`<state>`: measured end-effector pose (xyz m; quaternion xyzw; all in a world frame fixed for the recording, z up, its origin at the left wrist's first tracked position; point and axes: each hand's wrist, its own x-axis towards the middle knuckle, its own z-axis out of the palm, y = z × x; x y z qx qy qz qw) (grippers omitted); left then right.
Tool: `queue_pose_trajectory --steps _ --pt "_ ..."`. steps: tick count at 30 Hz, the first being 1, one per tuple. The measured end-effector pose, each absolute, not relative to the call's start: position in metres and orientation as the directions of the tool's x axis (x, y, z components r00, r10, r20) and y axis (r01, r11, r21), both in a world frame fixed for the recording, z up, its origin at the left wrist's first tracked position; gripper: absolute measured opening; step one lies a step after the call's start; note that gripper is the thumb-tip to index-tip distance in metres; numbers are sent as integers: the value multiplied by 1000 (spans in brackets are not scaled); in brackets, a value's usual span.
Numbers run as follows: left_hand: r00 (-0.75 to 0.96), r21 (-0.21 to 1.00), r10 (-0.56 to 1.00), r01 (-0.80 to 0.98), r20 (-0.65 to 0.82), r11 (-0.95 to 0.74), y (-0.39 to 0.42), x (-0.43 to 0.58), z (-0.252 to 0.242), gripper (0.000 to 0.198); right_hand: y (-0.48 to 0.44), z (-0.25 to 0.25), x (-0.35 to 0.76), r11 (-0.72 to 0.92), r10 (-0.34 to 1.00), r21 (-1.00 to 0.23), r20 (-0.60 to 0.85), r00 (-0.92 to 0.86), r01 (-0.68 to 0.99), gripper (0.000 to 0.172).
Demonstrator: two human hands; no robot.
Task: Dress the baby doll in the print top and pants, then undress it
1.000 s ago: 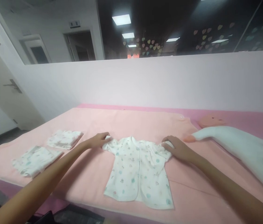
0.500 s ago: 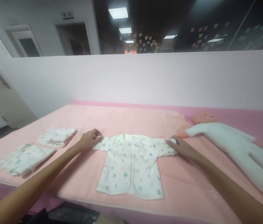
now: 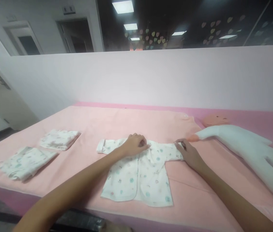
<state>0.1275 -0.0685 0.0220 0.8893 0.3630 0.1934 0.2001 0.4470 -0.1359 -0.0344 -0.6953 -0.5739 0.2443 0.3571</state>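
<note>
A small white baby jacket with a green and pink print lies spread flat, its front opening facing up. Over its collar is my left hand, fingers loosely bent and thumb apart from them; the wrist covers part of the left shoulder. My right hand pinches the cuff of the sleeve on the right. The left sleeve lies stretched out with its cuff turned back, free of any hand.
Two folded printed garments, one farther back and one nearer, lie at left on the pink bed cover. A white plush goose with an orange beak stretches along the right side. Behind stands a white wall below dark glass.
My left hand has left the left sleeve's cuff and moved right to the collar. My right hand stays at the right cuff. The jacket lies nearly as before.
</note>
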Motion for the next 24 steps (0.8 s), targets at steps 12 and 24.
queue_pose_trajectory --steps 12,24 --pt "635 624 730 469 254 -625 -66 133 -4 24 -219 14 353 659 746 -366 430 -508 658 10" --pt "639 748 741 384 209 -542 -68 116 -2 48 -257 16 307 697 716 -229 181 -674 679 10"
